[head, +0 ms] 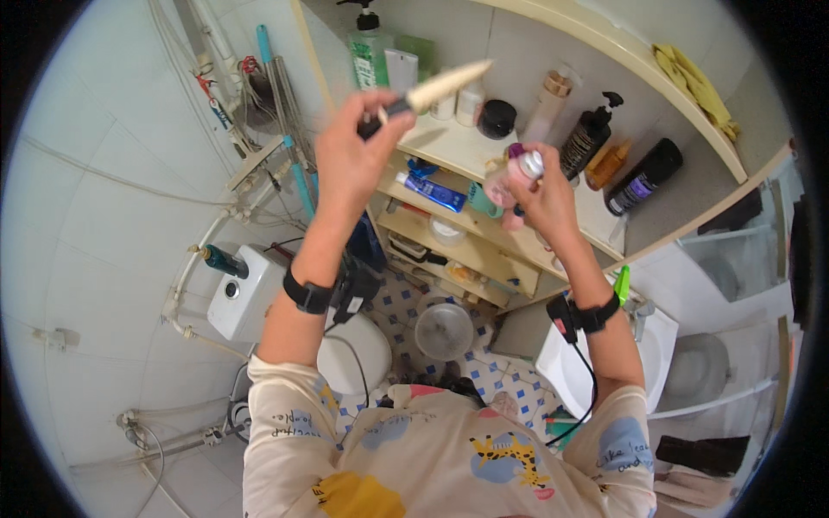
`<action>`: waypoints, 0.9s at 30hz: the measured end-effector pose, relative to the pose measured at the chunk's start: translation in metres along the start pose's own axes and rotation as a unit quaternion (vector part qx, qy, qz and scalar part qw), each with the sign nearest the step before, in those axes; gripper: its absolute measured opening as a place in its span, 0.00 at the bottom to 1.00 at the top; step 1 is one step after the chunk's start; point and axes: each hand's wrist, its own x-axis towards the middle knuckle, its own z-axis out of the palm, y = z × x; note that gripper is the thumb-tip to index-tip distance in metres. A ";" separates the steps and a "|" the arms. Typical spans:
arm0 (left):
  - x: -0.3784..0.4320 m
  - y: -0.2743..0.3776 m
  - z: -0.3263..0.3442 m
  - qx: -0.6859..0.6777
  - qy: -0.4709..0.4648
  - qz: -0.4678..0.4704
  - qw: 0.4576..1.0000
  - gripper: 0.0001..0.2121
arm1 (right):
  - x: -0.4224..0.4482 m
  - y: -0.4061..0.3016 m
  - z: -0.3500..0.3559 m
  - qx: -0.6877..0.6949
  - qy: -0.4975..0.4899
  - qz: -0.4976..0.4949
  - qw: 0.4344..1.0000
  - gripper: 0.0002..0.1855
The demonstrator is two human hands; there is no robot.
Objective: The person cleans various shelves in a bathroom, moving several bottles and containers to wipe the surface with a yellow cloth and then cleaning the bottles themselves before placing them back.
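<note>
My left hand (pixel 355 152) is raised in front of the upper shelf, its fingers closed around a slim item with a black grip and a tapered cream end (pixel 450 84). Motion blur leaves its exact kind unsettled. In my right hand (pixel 552 201) is a small pinkish see-through bottle (pixel 502 186) with a whitish cap, held tilted at the shelf's front edge. The two held things are apart from each other. Behind them on the shelf (pixel 447 139) stand a black lidded jar (pixel 497 119), a white bottle (pixel 470 105) and a gold-capped bottle (pixel 548 103).
A green pump bottle (pixel 369 55), black pump bottle (pixel 586 139) and black spray can (pixel 644 178) share the shelf. Below lie a blue tube (pixel 434 192) and a teal cup (pixel 482 199). A toilet (pixel 356 353), bucket (pixel 444 331) and washbasin (pixel 563 362) are lower down.
</note>
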 end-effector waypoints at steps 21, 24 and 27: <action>0.017 -0.202 -0.008 0.269 0.151 -0.114 0.944 0.13 | 0.042 0.010 0.086 0.113 0.095 -0.030 0.989 0.36; 0.013 -0.199 -0.004 0.277 0.168 -0.074 0.943 0.15 | 0.001 0.016 0.079 0.184 0.077 0.010 0.980 0.31; 0.017 -0.220 0.000 0.255 0.187 -0.075 0.946 0.17 | -0.030 0.035 0.069 0.233 0.055 0.050 0.970 0.28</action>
